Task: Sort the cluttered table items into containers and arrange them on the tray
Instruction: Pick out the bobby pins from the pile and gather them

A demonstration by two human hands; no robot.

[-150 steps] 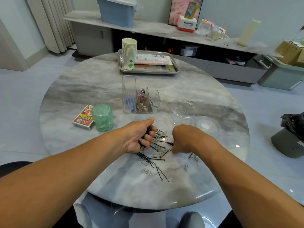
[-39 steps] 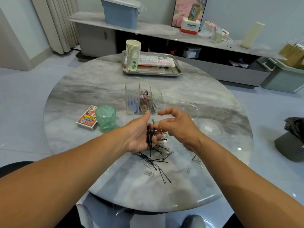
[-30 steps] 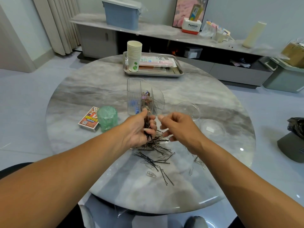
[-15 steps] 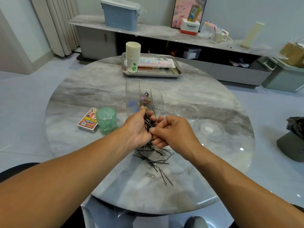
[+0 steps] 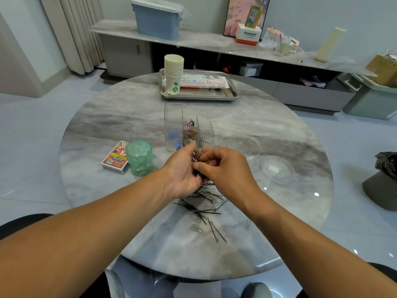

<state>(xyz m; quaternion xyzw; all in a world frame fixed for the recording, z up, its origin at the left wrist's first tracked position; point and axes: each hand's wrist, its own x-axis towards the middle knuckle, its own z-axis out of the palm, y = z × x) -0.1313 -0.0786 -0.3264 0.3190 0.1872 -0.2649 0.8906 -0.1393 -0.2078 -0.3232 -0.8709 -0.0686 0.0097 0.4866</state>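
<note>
1. Head view: left hand point(image 5: 182, 171) cupped palm-up around a bundle of thin black metal hairpins point(image 5: 196, 166), likely as a holder so loose pins can be gathered into one aligned sheaf.
2. Right hand point(image 5: 223, 168) curled in from the other side, fingertips pinching at the same bundle, apparently adding or straightening pins.
3. Directly beneath both hands, on the grey marble tabletop point(image 5: 120, 125): a scattered heap of more black hairpins and silver wire paper clips point(image 5: 204, 203), not yet sorted.
4. Just beyond the hands: clear ribbed plastic organiser with compartments point(image 5: 184, 125), already holding coloured clips; probably the bundle's destination, hence the hands held close to it.
5. Right of the hands: two shallow clear plastic round dishes point(image 5: 245, 145), seemingly waiting for other small items.
6. Left of the hands: translucent green cylindrical jar point(image 5: 139, 158) touching a red card box point(image 5: 115, 157).
7. Far beyond the hands: steel rectangular tray point(image 5: 232, 93) carrying stacked paper cups point(image 5: 173, 74).
</note>
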